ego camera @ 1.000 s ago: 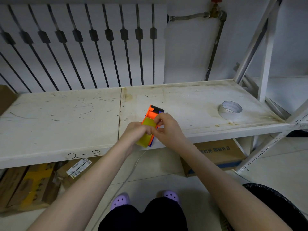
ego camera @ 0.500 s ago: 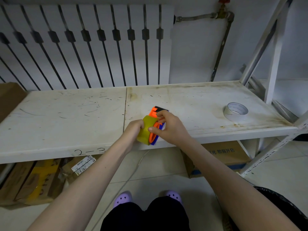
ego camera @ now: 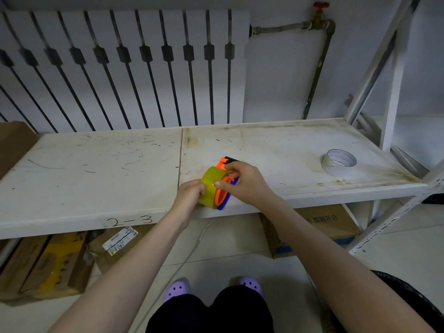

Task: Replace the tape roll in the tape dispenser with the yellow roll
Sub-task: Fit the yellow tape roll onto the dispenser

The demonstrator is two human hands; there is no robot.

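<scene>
The yellow tape roll stands on edge against the left side of the orange and blue tape dispenser, over the front edge of the white shelf. My left hand grips the roll from the left. My right hand holds the dispenser from the right, thumb and fingers pinching its orange frame near the roll. The dispenser's black front end pokes out beyond my fingers. A white tape roll lies flat at the shelf's right end.
A slanted metal upright rises at the shelf's right end. Cardboard boxes sit under the shelf on the left, another box on the right. A black bin stands at the lower right beside my legs.
The yellow roll has turned from flat over the dispenser to standing on edge at its left side. My left hand has shifted left with it; the right hand keeps its hold.
</scene>
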